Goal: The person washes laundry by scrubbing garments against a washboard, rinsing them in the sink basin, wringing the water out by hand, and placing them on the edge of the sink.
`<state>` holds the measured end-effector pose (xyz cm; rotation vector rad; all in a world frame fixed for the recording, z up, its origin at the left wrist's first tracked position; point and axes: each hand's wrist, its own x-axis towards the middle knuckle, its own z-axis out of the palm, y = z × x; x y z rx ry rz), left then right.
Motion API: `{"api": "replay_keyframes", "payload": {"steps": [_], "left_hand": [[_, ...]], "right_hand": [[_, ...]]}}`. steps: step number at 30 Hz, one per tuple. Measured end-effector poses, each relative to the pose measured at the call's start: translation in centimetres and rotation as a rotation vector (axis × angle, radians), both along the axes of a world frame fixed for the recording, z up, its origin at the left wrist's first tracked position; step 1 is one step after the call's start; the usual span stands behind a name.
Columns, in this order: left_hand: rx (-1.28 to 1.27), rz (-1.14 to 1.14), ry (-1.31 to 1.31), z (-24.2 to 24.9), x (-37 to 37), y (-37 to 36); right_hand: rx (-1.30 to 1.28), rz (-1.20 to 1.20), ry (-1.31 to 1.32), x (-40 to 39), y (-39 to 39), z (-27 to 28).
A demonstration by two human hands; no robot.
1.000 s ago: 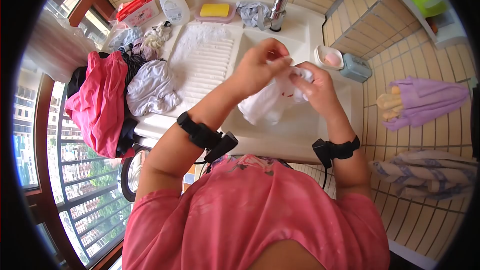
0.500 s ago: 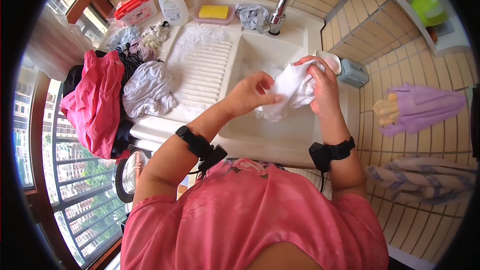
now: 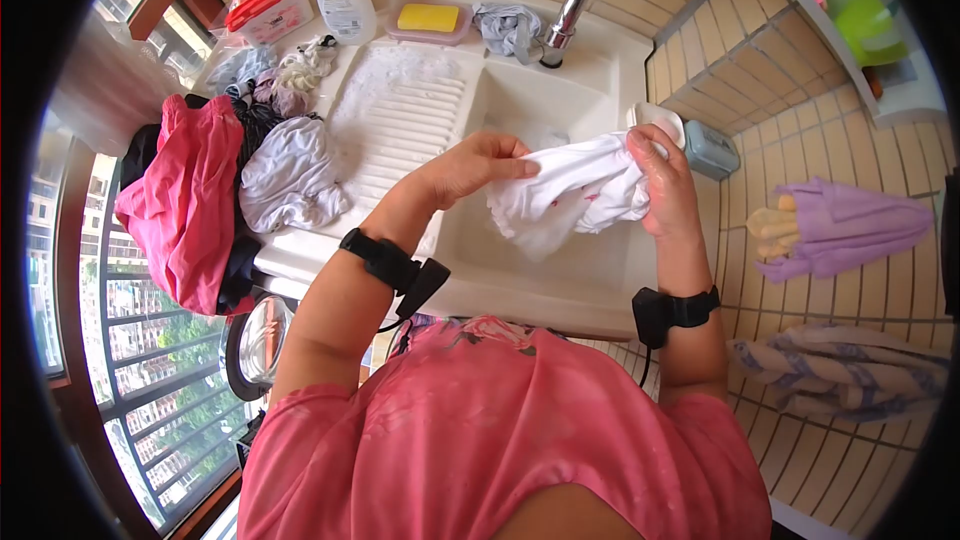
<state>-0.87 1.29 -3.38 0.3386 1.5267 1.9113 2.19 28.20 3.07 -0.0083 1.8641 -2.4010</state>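
A white garment [image 3: 575, 190] with small red marks is stretched between my hands over the sink basin [image 3: 540, 285]. My left hand [image 3: 480, 168] pinches its upper left edge between thumb and fingers. On the other side, my right hand [image 3: 665, 180] is closed round the bunched right end. The lower part of the cloth hangs loose into the basin and hides some of the basin floor. Left of the basin is the ribbed washboard [image 3: 400, 140], with suds on its upper part.
Left of the washboard lie a crumpled white cloth [image 3: 292, 178] and a pink garment [image 3: 185, 200]. Along the back stand a spray bottle [image 3: 343, 0], a red-lidded box [image 3: 268, 12], a yellow sponge [image 3: 428, 18], a grey cloth [image 3: 507, 30] and the faucet [image 3: 570, 15]. A blue-grey box [image 3: 710, 150] sits at right.
My left hand was apart from the garment with its fingers curled loosely; it now grips the left edge. The white garment, bunched before, is spread wider, and my right hand has shifted slightly right.
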Motion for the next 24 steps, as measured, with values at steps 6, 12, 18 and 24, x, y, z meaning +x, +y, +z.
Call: {"api": "replay_keyframes", "payload": {"steps": [6,12,18,24], "left_hand": [[0.039,0.101,-0.063,-1.4,0.2,-0.2],[0.244,0.394,-0.270,-2.4,-0.4,1.2],[0.568,0.535,-0.590,-4.9,-1.8,6.0],[0.219,0.565,-0.593,-2.5,-1.3,8.1]], "right_hand": [[-0.003,-0.151,0.042,-0.2,-1.1,-0.6],[0.122,-0.158,0.061,-0.9,-1.8,-1.8],[0.815,-0.006,0.609,1.0,-9.8,-4.7],[0.875,-0.365,0.392,-4.5,-10.1,-6.3]]}}
